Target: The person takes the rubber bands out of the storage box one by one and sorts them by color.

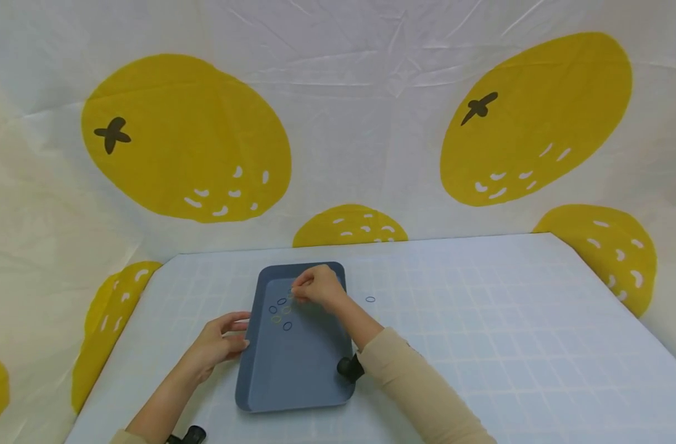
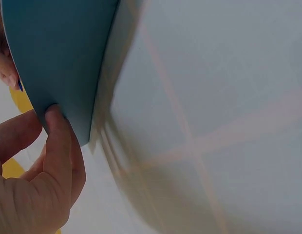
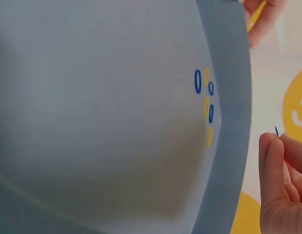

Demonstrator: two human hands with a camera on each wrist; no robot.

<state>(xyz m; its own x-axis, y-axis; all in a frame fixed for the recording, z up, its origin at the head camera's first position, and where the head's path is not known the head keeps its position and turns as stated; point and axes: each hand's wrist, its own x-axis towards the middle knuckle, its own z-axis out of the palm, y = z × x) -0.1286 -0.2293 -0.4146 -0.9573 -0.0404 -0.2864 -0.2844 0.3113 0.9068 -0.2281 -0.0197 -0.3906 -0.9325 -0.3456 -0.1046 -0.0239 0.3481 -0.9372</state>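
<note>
A blue-grey tray (image 1: 307,370) lies near the worktop's (image 1: 482,320) left edge, holding several small blue and yellow rubber bands (image 1: 280,311) toward its far end. The left hand (image 1: 222,345) grips the tray's left rim. The right hand (image 1: 318,287) pinches a blue band (image 3: 276,131) above the tray's far end. One blue band (image 1: 370,300) lies on the worktop just right of the tray.

A table (image 1: 482,320) with a pale blue cover, crossed by a faint grid of lighter lines, fills the lower part of the head view. Behind the table and around both of its sides hangs a creased white cloth backdrop (image 1: 366,111) printed with large yellow citrus fruits (image 1: 188,139), each with a dark stem mark and small white flecks. The light on the table is soft and even, with only faint shadows.
</note>
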